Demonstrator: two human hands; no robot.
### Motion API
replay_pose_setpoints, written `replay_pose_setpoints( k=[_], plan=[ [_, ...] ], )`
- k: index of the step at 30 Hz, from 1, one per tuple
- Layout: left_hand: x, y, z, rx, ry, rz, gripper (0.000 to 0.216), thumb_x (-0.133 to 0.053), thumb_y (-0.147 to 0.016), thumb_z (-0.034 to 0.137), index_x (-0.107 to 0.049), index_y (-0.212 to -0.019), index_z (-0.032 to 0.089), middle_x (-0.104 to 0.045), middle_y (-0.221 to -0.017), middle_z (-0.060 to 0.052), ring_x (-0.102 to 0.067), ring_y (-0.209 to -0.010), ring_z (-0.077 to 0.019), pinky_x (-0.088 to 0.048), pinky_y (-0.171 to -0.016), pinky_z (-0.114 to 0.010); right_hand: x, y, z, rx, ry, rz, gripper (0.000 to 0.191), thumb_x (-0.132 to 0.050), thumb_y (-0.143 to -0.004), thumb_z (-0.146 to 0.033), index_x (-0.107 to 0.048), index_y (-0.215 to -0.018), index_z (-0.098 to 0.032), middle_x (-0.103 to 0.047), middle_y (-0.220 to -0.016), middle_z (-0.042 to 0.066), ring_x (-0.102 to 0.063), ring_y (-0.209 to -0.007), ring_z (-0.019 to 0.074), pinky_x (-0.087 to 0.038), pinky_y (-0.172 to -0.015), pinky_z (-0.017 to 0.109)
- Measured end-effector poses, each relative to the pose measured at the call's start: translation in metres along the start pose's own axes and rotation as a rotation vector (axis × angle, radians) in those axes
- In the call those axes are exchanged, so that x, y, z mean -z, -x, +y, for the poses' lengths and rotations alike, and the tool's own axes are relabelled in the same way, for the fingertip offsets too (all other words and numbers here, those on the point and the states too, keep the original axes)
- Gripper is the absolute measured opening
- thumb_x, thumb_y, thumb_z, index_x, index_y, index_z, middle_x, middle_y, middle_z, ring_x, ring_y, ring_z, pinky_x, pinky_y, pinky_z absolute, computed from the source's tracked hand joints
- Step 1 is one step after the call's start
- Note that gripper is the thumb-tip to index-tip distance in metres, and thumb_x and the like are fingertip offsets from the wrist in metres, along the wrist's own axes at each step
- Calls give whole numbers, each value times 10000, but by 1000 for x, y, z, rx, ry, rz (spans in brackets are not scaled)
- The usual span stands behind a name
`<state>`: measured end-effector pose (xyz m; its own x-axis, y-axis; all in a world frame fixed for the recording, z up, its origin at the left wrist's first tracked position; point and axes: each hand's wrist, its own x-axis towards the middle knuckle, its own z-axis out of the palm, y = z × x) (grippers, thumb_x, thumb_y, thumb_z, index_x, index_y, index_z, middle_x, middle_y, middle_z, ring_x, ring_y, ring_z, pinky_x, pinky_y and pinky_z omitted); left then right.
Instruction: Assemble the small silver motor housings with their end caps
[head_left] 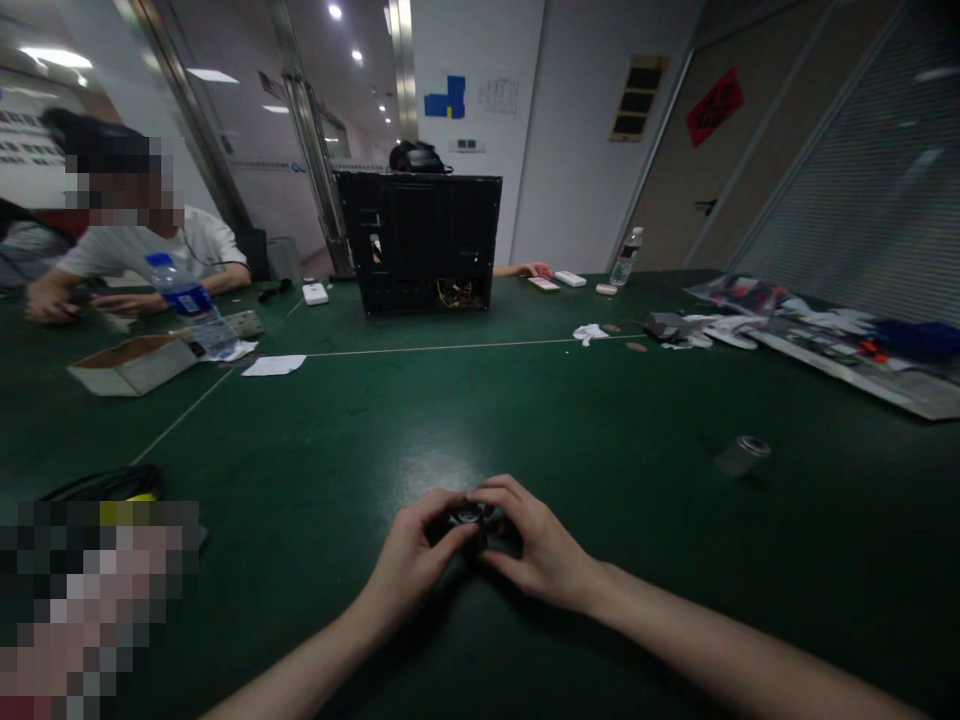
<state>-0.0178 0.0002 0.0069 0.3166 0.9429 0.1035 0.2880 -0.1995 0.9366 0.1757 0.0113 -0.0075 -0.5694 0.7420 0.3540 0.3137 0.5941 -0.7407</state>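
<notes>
Grip's on, both hands, fingertips and thumbs curled round a small dark part [469, 516] at the near side of the green table [315, 450]; resting or lifted, can't tell. Left to right: black cable coil [101, 482], then pale box [135, 365], blue-capped bottle [191, 300] just beside it, paper sheet [274, 366], black case [420, 240] standing well beyond; I'm touching none of these. My left hand [418, 545] comes in, thumb on the near side, fingers round the back. Part sits between, pale detail on top, rest mostly covered. My right hand [541, 545] arches round the other side, thumb low and near. Further right, grey cylinder [742, 456], untouched, well apart; cluttered tray [862, 385] past it. Step in hand, my read: close two-handed handling; turning or just holding, can't tell. Next move, I'd judge, calls for one hand steadying the part, the other's fingertips working gently.
</notes>
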Motion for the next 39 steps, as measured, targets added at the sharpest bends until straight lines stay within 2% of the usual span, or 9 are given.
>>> replay_pose_setpoints(
  k=[11, 18, 30, 39],
  plan=[
    [1, -1, 0, -53, -53, -10, 170, -567, -839, 175, -682, -963, 193, -630, -891, -34, -597, -847, -199, -450, -768, -283, 1, -1, -2, -16, 14, -8, 573, -638, -759, -62, -468, -1264, -273, -468, -1196, 65, -542, -1017, 190, -499, -845, 326],
    [0, 0, 0, -26, -40, 5, 156, -581, -824, 178, -657, -960, 179, -652, -908, -48, -604, -862, -212, -465, -795, -309, -1, 0, -2, -1, -4, -6, 566, -624, -739, -34, -444, -1228, -256, -487, -1176, 67, -556, -963, 183, -508, -800, 317],
    [0, 0, 4, -31, -94, 51, 120, -615, -792, 185, -683, -891, 177, -650, -861, -41, -601, -818, -214, -459, -761, -308, -1, -1, -2, 31, -29, -18, 572, -582, -734, -20, -427, -1242, -233, -504, -1174, 77, -538, -1015, 192, -473, -855, 332],
    [1, 1, 7, -52, -88, 50, 141, -603, -803, 155, -685, -912, 190, -636, -891, -44, -589, -863, -216, -456, -787, -307, 0, -2, -7, 41, -11, -8, 570, -518, -741, 6, -440, -1249, -239, -506, -1186, 87, -536, -1039, 206, -470, -887, 366]
  ],
)
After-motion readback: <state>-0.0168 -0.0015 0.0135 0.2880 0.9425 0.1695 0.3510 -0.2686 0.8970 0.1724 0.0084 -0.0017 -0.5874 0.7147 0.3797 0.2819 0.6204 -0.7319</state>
